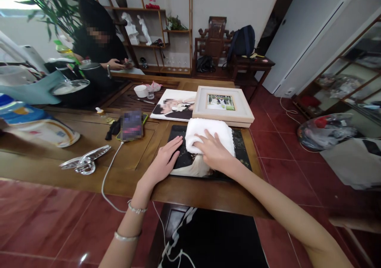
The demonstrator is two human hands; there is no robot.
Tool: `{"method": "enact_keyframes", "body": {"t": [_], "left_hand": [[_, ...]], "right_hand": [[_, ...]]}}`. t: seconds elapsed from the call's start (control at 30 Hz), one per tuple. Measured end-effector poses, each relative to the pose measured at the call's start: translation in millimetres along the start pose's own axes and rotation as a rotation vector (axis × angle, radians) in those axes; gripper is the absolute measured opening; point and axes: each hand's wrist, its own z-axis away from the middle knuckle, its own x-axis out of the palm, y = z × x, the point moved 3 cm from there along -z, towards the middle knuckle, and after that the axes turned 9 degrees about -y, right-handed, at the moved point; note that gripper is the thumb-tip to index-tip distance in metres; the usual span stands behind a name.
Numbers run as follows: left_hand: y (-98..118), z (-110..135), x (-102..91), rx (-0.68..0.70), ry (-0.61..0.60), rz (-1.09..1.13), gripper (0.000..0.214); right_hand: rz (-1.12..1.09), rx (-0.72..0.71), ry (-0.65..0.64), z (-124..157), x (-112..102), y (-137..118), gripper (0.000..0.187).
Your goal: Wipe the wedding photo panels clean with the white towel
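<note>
A dark glossy photo panel [195, 168] with a pale dress in its picture lies flat at the table's front edge. My left hand [166, 157] rests on its left side, fingers stretched out and holding nothing. On top of the panel is a folded white towel [208, 131]. My right hand [214, 151] presses on this towel, fingers spread over it and one digit tucked at its fold. The towel and both hands cover part of the picture.
Behind the panel lie a framed photo [248, 115] and a white-edged photo print [175, 101]. Leftward are a charging phone [132, 125], a silver clip-like object [86, 160] and a blue-white detergent pack [35, 121]. A person [98, 41] sits across the table [137, 180].
</note>
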Motion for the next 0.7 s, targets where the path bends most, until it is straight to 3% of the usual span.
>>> {"method": "enact_keyframes", "body": {"t": [0.17, 0.3, 0.53, 0.7], "left_hand": [[6.6, 1.3, -10.4, 0.035, 0.107, 0.118, 0.047], [10.9, 3.2, -19.2, 0.088, 0.216, 0.173, 0.047], [7.8, 3.8, -14.8, 0.088, 0.169, 0.157, 0.048], [8.1, 2.1, -9.5, 0.096, 0.11, 0.092, 0.047]], "right_hand": [[0.051, -0.055, 0.078, 0.9, 11.5, -15.5, 0.058], [0.049, -0.189, 0.106, 13.6, 15.3, -37.3, 0.045], [-0.012, -0.44, 0.019, 44.3, 13.8, -60.6, 0.036], [-0.108, -0.393, -0.148, 84.7, 15.8, -54.5, 0.047]]}}
